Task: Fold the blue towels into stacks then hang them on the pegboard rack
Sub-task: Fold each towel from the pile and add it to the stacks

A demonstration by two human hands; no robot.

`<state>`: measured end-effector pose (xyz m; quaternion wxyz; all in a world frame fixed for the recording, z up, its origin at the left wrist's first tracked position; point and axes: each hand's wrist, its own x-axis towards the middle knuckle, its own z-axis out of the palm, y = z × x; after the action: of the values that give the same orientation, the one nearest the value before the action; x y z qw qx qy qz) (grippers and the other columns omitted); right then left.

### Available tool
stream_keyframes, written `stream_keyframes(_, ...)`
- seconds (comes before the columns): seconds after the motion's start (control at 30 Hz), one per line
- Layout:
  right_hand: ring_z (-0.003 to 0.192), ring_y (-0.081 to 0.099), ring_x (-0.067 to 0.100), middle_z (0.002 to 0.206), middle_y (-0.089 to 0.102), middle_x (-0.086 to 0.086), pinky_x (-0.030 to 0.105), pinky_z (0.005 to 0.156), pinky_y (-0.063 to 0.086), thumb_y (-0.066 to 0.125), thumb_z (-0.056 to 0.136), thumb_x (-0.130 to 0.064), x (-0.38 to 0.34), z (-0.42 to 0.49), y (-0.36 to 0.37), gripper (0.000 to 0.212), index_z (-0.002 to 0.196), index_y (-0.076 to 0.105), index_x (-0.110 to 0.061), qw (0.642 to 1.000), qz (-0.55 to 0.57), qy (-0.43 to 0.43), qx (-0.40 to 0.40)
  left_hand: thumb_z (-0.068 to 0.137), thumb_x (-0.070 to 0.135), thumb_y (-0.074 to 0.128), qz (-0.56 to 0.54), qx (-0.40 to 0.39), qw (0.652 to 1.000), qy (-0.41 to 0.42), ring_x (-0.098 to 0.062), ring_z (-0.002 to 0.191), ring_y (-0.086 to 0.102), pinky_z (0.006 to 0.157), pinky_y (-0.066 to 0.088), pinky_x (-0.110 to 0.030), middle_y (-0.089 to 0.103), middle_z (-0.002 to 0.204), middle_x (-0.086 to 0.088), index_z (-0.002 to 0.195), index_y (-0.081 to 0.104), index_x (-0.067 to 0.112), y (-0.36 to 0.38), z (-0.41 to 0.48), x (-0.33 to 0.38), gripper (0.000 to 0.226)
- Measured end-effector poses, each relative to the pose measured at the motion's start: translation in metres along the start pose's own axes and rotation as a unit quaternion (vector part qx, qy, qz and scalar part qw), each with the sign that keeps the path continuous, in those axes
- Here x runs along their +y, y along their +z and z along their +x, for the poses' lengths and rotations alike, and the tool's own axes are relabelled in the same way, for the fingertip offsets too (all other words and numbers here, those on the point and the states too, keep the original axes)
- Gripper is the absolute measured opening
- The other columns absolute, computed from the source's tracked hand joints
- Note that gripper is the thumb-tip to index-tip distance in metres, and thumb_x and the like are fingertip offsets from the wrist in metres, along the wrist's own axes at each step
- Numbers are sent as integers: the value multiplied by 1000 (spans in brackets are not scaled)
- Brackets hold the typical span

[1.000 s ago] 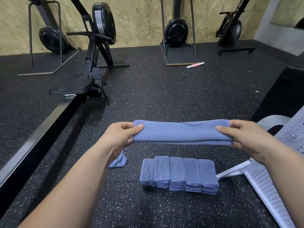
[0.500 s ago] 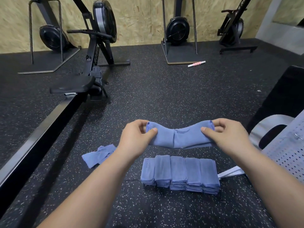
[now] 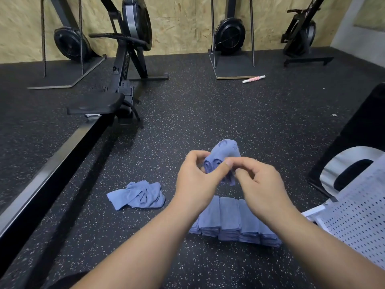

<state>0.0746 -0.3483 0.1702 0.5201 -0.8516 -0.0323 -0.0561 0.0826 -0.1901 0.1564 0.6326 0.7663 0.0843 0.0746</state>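
The left hand (image 3: 195, 178) and right hand (image 3: 258, 182) meet in the air, each pinching 1 doubled-over towel (image 3: 224, 151) with curled fingers. Under them a row of folded towels (image 3: 229, 222) lies on the floor (image 3: 208, 101), with a crumpled towel (image 3: 139, 195) to its left and the white rack (image 3: 358, 222) to its right.

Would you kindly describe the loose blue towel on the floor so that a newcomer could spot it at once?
Find the long black rowing machine rail on the left. Between it and the row of folded towels lies the loose towel, left of the left hand. It alone is a crumpled heap; the folded towels stand neatly, and the held towel is off the floor.
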Motion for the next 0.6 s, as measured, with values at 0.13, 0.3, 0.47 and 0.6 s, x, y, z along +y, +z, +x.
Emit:
stream_keyframes(0.13, 97, 77, 13, 104, 80, -8, 36, 92, 61, 53, 107, -7, 1, 4, 4, 30, 117, 75, -25, 992, 120, 21, 21, 79, 31, 87, 11, 54, 998, -3, -12, 90, 69, 81, 58, -34, 74, 98, 10, 104, 67, 34, -6, 7, -2, 32)
stream_keyframes(0.3, 102, 65, 5, 119, 69, -13, 39, 96, 54, 61, 104, -40, 17, 20, -8, 29, 133, 64, -36, 988, 65, 95, 99, 90, 9, 69, -88, 4, 996, -16, -8, 69, 64, 61, 50, -20, 76, 84, 7, 106, 73, 26, -6, 6, 7, 24)
stream_keyframes(0.47, 71, 64, 4, 82, 73, -12, 19, 59, 50, 62, 106, -32, 18, 32, -19, 19, 113, 72, -17, 944, 279, 179, 7, 87, 11, 71, -163, -85, 980, -76, -12, 69, 56, 80, 50, -35, 64, 70, 8, 114, 72, 13, -7, 12, 6, 28)
stream_keyframes(0.6, 68, 68, 6, 92, 77, 2, 22, 56, 50, 68, 102, -18, 24, 31, -24, 18, 119, 69, -13, 951, 277, 139, 18, 84, 21, 76, -146, -216, 957, -124, -12, 72, 62, 71, 52, -26, 70, 91, -2, 119, 70, 7, -14, 17, 9, 38)
